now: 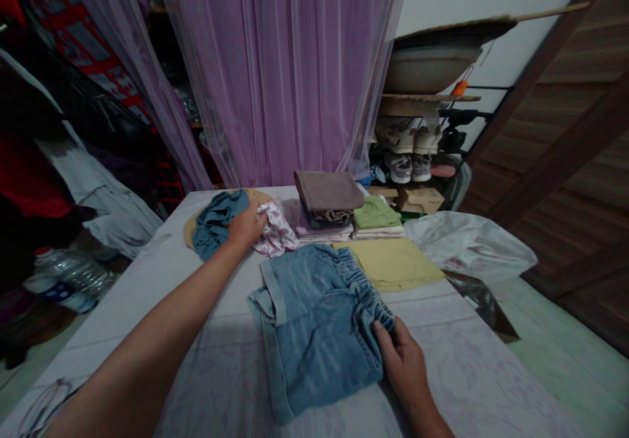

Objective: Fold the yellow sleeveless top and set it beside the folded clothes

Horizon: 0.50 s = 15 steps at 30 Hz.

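Note:
A pair of blue denim shorts (pixel 314 327) lies spread on the table, its elastic waistband toward the right. My right hand (pixel 405 359) pinches the waistband at its near right end. Farther off on the left, my left hand (pixel 248 225) is closed on a white cloth with a pink pattern (pixel 278 232). Beside that hand a crumpled blue garment (pixel 216 219) rests on a round tan item (pixel 189 228). Folded brown clothing (pixel 327 191) tops a stack at the back. Right of it sit a folded green cloth (pixel 376 212) and a flat yellow cloth (pixel 398 262).
The white covered table (pixel 216 372) reaches back to a purple curtain (pixel 295 71). A shelf with shoes (pixel 400 166) and a clear plastic bag (pixel 472 241) are on the right. Plastic bottles (pixel 73 274) stand low at the left. Glasses (pixel 42 408) lie at the near left corner.

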Available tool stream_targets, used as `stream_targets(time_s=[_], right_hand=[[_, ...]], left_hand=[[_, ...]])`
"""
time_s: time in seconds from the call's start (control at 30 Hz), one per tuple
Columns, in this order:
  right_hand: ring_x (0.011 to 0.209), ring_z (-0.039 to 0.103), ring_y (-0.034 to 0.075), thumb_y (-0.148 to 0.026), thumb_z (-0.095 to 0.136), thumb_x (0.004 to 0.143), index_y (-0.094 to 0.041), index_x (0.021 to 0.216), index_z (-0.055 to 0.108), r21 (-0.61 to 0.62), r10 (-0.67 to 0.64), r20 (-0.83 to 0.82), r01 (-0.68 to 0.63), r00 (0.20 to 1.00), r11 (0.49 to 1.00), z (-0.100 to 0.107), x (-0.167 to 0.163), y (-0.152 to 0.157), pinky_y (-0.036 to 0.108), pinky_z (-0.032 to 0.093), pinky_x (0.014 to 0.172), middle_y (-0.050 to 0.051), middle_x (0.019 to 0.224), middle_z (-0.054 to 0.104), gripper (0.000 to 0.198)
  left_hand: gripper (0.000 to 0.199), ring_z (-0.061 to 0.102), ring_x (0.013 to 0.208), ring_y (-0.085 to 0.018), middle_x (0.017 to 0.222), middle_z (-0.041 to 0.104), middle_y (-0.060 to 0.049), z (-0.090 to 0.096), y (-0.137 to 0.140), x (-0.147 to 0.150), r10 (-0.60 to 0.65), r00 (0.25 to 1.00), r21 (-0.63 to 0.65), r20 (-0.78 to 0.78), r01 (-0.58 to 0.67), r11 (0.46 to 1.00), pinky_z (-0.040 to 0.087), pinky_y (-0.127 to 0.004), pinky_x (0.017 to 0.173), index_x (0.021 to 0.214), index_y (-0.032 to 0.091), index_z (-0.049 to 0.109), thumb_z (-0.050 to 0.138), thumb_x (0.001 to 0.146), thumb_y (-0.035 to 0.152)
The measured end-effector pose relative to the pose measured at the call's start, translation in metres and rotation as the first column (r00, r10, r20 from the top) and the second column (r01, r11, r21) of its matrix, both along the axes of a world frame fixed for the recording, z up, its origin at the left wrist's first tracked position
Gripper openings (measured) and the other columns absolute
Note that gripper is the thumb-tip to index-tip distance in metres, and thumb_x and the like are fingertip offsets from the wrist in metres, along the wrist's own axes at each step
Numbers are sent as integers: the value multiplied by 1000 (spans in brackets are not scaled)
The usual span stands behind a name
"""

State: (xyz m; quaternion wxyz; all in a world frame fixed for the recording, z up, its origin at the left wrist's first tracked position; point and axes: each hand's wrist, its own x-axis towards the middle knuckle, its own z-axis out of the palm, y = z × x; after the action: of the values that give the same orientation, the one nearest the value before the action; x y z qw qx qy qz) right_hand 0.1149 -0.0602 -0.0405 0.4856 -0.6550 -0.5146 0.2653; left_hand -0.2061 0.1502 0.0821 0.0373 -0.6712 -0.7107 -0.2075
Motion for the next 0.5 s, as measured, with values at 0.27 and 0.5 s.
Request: stream_targets(time_s=[0.27,0.5], right_hand=[[71,62,21,-57,52,86,-20,83,62,-29,50,21,-49,999,998,-4,6,2,26,48,64,2,67,64,39],[71,62,20,-57,51,86,-19,88,65,-8,53,10,-53,999,999,-3,4,3,26,47,63,2,70,67,41]], left_hand=[[52,54,123,-32,129,59,-13,60,15,-62,228,932,314,281,-314,896,42,-44,104,135,19,42,53,85,32],[52,24,145,-35,155,34,-14,-11,-43,-37,-67,996,43,-63,69,997,23,-55,115,133,23,52,58,83,37]])
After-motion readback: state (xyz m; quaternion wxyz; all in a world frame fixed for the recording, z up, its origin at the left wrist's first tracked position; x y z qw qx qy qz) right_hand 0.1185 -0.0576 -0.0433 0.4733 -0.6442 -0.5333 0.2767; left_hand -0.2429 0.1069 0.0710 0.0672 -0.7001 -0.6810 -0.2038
